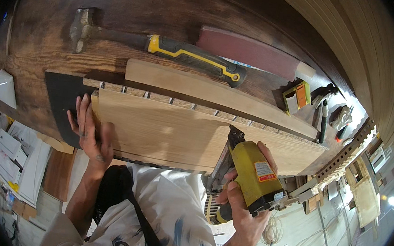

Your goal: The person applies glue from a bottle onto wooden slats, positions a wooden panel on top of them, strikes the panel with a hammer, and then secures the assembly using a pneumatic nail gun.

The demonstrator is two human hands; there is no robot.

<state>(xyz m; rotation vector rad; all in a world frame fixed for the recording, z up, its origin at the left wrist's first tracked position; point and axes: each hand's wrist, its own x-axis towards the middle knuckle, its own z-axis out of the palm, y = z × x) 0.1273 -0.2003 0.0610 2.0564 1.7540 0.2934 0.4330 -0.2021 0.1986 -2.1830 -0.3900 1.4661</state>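
A long pale wooden panel (168, 129) lies across the bench, with dark-notched chipboard edging (183, 103) along its far side. At its left end, my left hand (92, 134) grips the panel, fingers along the end strip (95, 106) and thumb on the top side. My right hand (241, 201) is wrapped round the handle of a yellow and black nail gun (254, 169). The gun's black nose (236, 134) is over the panel, right of its middle; whether it touches the wood I cannot tell. Beneath the left end sits a black board (61, 105).
On the brown bench (37, 55), beyond the panel, lie a hammer (184, 53), a maroon sanding strip (246, 52) and a pale wooden batten (209, 93). A small yellow-green box (297, 97) and hand tools (323, 118) are at the right. A slotted wooden strip (348, 149) juts out there.
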